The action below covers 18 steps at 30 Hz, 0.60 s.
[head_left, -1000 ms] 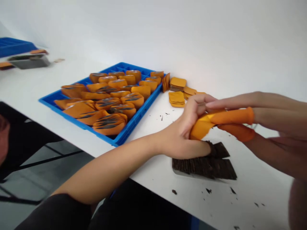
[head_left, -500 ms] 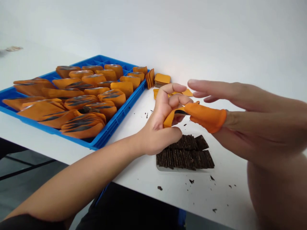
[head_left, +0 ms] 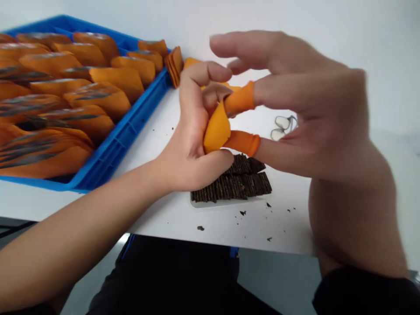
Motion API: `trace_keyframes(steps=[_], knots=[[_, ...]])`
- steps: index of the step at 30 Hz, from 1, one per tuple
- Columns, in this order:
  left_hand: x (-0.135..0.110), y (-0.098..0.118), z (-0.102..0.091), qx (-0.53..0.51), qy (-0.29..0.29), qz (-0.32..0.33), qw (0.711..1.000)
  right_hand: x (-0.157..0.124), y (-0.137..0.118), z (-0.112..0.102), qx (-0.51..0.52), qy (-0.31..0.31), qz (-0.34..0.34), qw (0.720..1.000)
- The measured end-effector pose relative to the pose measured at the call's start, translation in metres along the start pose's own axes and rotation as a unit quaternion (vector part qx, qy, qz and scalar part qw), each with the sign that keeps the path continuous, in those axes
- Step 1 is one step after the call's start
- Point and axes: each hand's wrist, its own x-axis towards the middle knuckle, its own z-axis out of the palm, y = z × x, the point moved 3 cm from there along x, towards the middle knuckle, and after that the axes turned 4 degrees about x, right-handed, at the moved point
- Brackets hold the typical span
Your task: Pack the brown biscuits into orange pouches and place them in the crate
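Observation:
A small orange sheet, bent into a curve, is in my left hand, between its thumb and curled fingers. My right hand meets the sheet's right side with thumb and index finger, which wear orange finger cots. Its other fingers stretch out above my left hand. Just below both hands, thin dark brown squares stand packed in rows in a shallow clear tray. My left thumb and palm hide part of the sheet and of the rows.
To the left, a blue divided crate holds many orange pieces with dark or silvery edges. A few orange sheets lean at its corner. Dark crumbs lie near the table's front edge. A pale looped object lies behind my right hand.
The view has shifted to the right and closer. My right index finger has come down onto the sheet beside the thumb; the sheet now bends between the fingers, its orange side facing me.

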Motion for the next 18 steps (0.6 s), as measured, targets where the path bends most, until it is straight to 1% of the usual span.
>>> trace_keyframes(steps=[3,6,9,12,14,15,17,18], knots=[[0.01,-0.01,0.005,-0.005,-0.01,-0.003,1.0,0.0,0.005,0.004,0.025,-0.09,0.023,0.995],[0.016,-0.014,0.012,-0.001,-0.018,0.002,1.0,-0.004,0.011,0.01,0.04,-0.168,0.074,0.982],[0.017,-0.017,0.02,0.007,-0.026,0.006,1.0,-0.008,0.014,0.013,0.019,-0.2,0.113,0.973],[0.018,-0.019,0.024,0.014,-0.037,0.01,0.999,-0.009,0.015,0.014,-0.005,-0.214,0.145,0.966],[0.018,-0.019,0.019,0.017,-0.046,0.017,0.999,-0.006,0.014,0.015,-0.027,-0.224,0.141,0.964],[0.019,-0.019,0.013,0.019,-0.05,0.022,0.998,-0.004,0.013,0.016,-0.038,-0.225,0.129,0.965],[0.02,-0.018,-0.006,0.023,-0.055,0.033,0.998,0.0,0.012,0.016,-0.051,-0.219,0.103,0.969],[0.02,-0.017,-0.018,0.026,-0.057,0.038,0.997,0.0,0.012,0.016,-0.061,-0.236,0.11,0.964]])
